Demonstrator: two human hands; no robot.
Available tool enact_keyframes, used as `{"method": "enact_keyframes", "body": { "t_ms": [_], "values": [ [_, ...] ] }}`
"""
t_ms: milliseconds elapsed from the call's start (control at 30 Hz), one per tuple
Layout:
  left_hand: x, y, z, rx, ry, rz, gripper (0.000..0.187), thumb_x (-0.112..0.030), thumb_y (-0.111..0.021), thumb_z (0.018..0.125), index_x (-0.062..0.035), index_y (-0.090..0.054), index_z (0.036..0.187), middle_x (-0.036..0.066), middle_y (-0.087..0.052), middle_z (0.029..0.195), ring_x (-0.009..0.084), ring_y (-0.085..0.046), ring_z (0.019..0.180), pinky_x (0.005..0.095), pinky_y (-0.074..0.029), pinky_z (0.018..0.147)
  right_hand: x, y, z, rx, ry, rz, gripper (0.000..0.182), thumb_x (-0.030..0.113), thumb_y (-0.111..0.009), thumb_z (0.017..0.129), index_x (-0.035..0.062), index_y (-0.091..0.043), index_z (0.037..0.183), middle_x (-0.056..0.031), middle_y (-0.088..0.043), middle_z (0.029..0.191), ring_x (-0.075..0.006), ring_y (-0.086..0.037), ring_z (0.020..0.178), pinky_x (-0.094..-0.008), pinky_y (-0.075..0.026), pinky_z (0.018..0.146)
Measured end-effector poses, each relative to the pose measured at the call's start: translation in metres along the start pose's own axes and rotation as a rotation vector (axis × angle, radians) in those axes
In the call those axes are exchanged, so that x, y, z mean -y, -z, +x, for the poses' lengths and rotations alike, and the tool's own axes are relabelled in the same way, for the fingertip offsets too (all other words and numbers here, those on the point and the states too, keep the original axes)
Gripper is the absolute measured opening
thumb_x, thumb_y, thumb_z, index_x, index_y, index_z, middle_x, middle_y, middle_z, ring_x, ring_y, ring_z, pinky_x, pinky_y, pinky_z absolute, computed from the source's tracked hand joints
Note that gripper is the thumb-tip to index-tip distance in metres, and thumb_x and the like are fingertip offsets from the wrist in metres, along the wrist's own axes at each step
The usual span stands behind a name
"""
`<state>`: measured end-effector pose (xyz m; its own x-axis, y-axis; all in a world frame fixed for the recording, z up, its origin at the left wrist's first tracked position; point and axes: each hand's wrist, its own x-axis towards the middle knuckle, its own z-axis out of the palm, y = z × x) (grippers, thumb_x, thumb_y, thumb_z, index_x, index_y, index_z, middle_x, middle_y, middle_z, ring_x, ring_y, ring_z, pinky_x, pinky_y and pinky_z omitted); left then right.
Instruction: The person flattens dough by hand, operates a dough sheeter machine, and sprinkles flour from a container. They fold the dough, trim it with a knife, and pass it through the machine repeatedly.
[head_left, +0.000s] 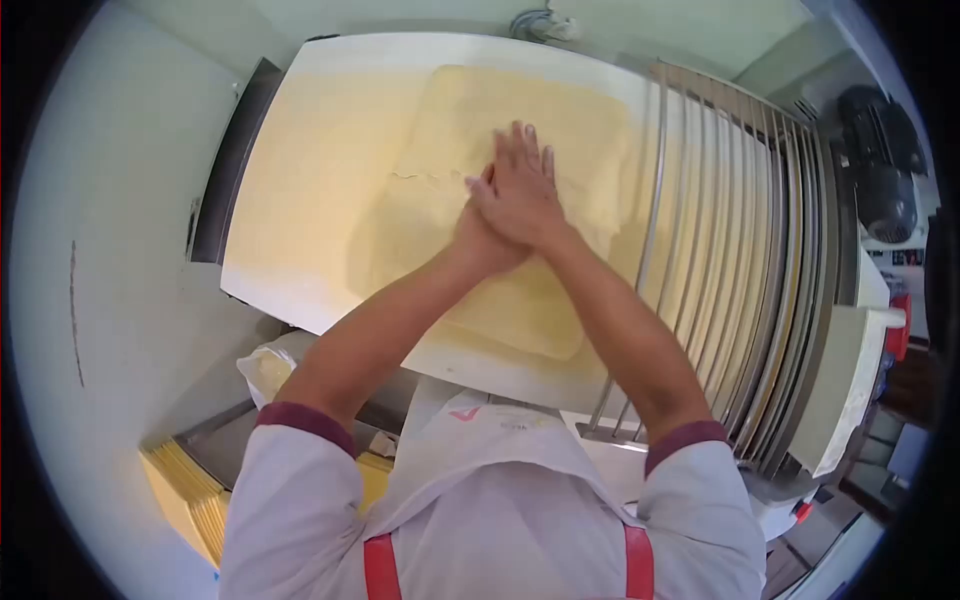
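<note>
A large pale sheet of dough (540, 310) lies flat on a white work surface (290, 180) dusted with yellowish flour. A ragged seam or crack crosses the dough to the left of the hands. My right hand (522, 195) rests on top of my left hand (485, 238), its fingers stretched forward and slightly apart. Underneath, my left hand is against the middle of the dough, and its fingers are mostly hidden by the right one.
A metal bar guard (655, 200) stands over the right part of the surface. Beyond it are a dark motor (885, 165) and a white machine housing (835, 385). An open white bag (268, 372) and yellow stacked trays (185, 495) sit at the lower left.
</note>
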<state>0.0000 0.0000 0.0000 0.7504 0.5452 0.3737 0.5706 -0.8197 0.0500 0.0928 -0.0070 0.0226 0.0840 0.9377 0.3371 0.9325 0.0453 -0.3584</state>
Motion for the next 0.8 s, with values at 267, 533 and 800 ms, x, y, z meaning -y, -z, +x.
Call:
{"method": "enact_keyframes", "body": {
  "t_ms": [267, 533, 800],
  "values": [
    [-0.015, 0.025, -0.107, 0.206, 0.103, -0.209, 0.069, -0.042, -0.042, 0.089, -0.0066, -0.026, 0.146, 0.015, -0.025, 0.153, 0.0324, -0.015, 0.143, 0.0475, -0.01, 0.116, 0.066, -0.027, -0.079, 0.278, -0.158, 0.059, 0.083, 0.056, -0.043, 0.09, -0.0009, -0.023, 0.147, -0.0202, -0.014, 0.156, -0.0346, -0.006, 0.145, -0.0515, -0.003, 0.116],
    [0.024, 0.025, -0.095, 0.267, 0.057, -0.126, 0.068, -0.035, -0.046, 0.089, -0.0041, -0.025, 0.146, 0.021, -0.024, 0.152, 0.0347, -0.019, 0.142, 0.0467, -0.013, 0.116, 0.076, -0.06, -0.033, 0.283, -0.162, 0.003, 0.081, 0.055, -0.042, 0.091, -0.0003, -0.021, 0.147, -0.0234, -0.015, 0.155, -0.037, -0.007, 0.145, -0.0516, -0.004, 0.116],
    [0.069, 0.021, -0.112, 0.246, 0.254, -0.084, 0.076, -0.045, -0.037, 0.096, 0.0035, -0.01, 0.148, 0.02, -0.012, 0.156, 0.0305, -0.01, 0.145, 0.0428, -0.01, 0.117, 0.104, 0.061, -0.185, -0.247, -0.281, 0.882, 0.069, 0.042, -0.038, 0.098, -0.0019, -0.017, 0.148, -0.0236, -0.03, 0.148, -0.0347, -0.021, 0.141, -0.0452, -0.012, 0.115]
  ]
}}
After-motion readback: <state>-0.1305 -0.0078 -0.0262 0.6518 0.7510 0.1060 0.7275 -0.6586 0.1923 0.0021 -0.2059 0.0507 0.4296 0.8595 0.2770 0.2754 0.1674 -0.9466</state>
